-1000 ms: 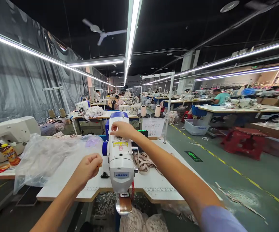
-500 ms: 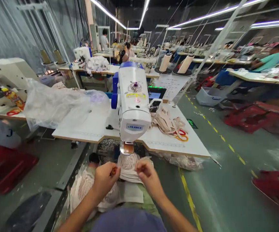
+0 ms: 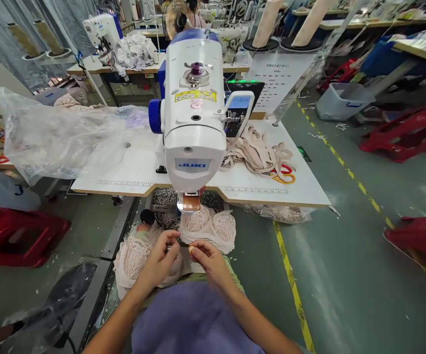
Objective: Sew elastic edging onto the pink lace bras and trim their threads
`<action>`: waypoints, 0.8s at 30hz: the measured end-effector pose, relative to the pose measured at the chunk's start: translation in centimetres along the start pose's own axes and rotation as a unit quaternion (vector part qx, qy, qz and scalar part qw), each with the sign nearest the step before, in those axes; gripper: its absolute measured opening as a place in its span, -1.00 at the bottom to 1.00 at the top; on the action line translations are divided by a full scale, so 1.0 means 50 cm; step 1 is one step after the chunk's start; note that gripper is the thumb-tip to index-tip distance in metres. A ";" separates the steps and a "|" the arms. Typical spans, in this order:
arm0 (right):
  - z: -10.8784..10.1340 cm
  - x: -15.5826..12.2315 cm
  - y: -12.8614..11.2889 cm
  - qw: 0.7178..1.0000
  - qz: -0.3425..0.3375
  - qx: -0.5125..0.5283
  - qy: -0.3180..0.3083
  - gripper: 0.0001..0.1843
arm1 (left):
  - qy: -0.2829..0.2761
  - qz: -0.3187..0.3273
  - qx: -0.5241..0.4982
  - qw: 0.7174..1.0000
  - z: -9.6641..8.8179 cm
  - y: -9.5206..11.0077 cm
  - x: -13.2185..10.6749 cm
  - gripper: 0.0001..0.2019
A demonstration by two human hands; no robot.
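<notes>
Above my lap, my right hand (image 3: 210, 260) is closed in a pinch on a small orange ring-like thing (image 3: 191, 250); its exact kind is too small to make out. Close on its left, my left hand (image 3: 164, 254) has its thumb and forefinger apart, other fingers curled. A short dark sliver shows between the hands. Beige lace bra cups (image 3: 224, 230) lie just beyond them, below the front of the white JUKI sewing machine (image 3: 195, 140). More beige lace cups (image 3: 133, 258) rest to the left, partly behind my left forearm.
The white machine table (image 3: 117, 169) bears a clear plastic bag (image 3: 69, 142) at left. Beige straps (image 3: 257, 150) and red-orange scissors (image 3: 283, 174) lie at right. Red stools (image 3: 17, 236) stand on the floor. Thread cones (image 3: 268, 22) stand behind.
The view has tilted down and nearer. My hands have come together; the small orange thing, seen earlier in my left hand, now shows in my right. Both lace cups beyond are now uncovered.
</notes>
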State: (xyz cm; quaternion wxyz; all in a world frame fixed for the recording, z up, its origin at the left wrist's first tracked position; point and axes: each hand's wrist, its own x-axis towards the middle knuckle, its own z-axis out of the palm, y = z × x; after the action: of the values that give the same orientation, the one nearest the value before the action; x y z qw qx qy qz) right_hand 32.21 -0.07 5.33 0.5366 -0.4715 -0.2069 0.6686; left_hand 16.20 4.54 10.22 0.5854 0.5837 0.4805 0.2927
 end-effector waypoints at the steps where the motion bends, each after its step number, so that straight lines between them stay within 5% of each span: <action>1: -0.002 -0.001 0.001 1.000 -0.002 -0.002 0.000 -0.73 | 0.026 -0.011 -0.075 0.997 0.003 -0.002 0.003 -0.75; 3: 0.001 0.000 0.004 1.000 -0.001 -0.008 -0.014 -0.75 | 0.060 -0.025 -0.208 0.976 0.018 -0.011 0.011 -0.76; 7: 0.011 0.009 0.008 0.999 -0.006 -0.001 -0.031 -0.76 | 0.018 -0.039 -0.319 0.947 0.063 -0.031 0.019 -0.71; 12: 0.008 0.020 0.016 0.998 -0.005 0.026 -0.048 -0.66 | -0.025 -0.015 -0.310 0.950 0.079 -0.044 0.020 -0.72; 19: 0.008 0.024 0.028 0.997 -0.008 0.052 -0.057 -0.67 | 0.013 -0.016 -0.248 0.969 0.089 -0.048 0.027 -0.66; 24: 0.010 0.017 0.022 0.998 -0.051 0.040 -0.004 -0.69 | 0.023 -0.001 -0.193 0.981 0.077 -0.058 0.005 -0.63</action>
State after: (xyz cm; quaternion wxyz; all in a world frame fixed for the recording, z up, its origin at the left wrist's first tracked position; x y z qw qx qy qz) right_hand 31.22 0.46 4.36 0.5878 -0.4360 -0.2056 0.6497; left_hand 19.12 2.80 6.80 0.6761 0.4525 0.4286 0.3929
